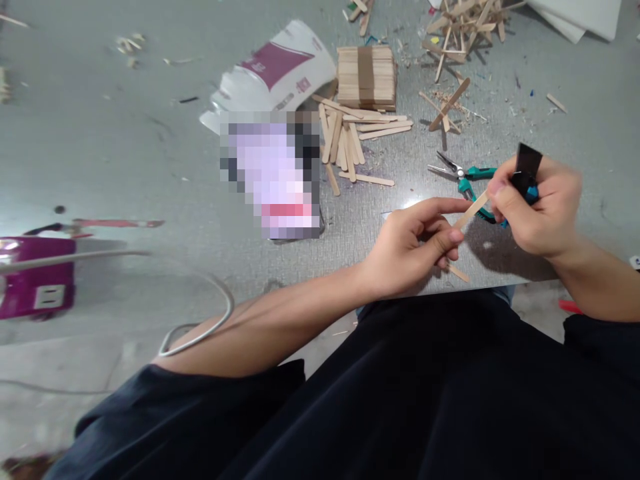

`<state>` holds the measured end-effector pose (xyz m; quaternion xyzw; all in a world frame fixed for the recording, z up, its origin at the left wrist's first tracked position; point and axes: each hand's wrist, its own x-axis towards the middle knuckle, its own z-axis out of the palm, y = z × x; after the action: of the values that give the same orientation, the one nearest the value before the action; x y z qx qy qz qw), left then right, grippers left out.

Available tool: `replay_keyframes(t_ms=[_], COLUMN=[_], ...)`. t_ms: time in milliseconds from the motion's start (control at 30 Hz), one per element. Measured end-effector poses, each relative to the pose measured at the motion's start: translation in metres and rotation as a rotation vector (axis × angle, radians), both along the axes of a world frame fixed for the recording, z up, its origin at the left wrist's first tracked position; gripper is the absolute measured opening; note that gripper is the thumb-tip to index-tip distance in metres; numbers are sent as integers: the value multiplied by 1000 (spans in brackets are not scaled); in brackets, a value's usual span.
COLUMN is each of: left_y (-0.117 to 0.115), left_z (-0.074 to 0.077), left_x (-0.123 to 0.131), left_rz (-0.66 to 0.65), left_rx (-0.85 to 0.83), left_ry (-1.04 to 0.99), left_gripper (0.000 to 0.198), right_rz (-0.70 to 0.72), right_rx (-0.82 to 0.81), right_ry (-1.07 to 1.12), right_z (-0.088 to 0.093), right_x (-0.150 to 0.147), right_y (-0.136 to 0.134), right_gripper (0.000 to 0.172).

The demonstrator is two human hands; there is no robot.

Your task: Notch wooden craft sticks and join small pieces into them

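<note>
My left hand [417, 243] is closed, pinching a wooden craft stick [473, 210] between thumb and fingers. The stick slants up to the right, its far end at the thumb of my right hand [537, 207]. That hand is wrapped round a tool with a flat black part [528, 167] and blue parts; most of it is hidden in the fist, so its kind is unclear. Teal-handled needle-nose pliers [463, 177] lie on the table just behind both hands, jaws apart. Another craft stick [457, 272] lies under my left hand, near the table edge.
Loose craft sticks [345, 143] lie beside a banded bundle of sticks [367, 77]. A white and maroon packet [280, 67] and a pixelated phone [280, 180] are to the left. Stick pieces [470, 30] pile up at the back. A cable [225, 287] loops over my left forearm from a purple device [37, 277].
</note>
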<state>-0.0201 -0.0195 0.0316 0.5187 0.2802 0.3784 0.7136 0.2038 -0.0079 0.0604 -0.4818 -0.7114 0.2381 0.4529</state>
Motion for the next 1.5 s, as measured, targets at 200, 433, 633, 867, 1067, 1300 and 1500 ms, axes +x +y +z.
replay_keyframes(t_ms=[200,433,633,867,1067,1300,1500], left_y=[4,7,14,26,35,46,56], left_z=[1,5,-1,1,0,-3,-3], left_x=[-4,-1,-2,-10,-14,-18,-25], left_rz=[-63,36,298,169,-154,-169,-76], left_rx=[-54,-22,27,363,809,958,1059], left_ry=[14,-58,-24,406,992,1066,1130], left_gripper=[47,39,25,14,27,23,28], right_rz=[24,-48,-19,-4,224,308,328], right_rx=[-34,21,5,120,103,139,15], right_ry=[39,-22,28,243,331,278,181], right_z=[2,-1,-1,-5,-10,-37,-45], right_x=[3,5,2,2,-8,-16,-13], right_y=[1,3,3,12,-1,-8,0], right_gripper=[28,31,34,30,27,27,21])
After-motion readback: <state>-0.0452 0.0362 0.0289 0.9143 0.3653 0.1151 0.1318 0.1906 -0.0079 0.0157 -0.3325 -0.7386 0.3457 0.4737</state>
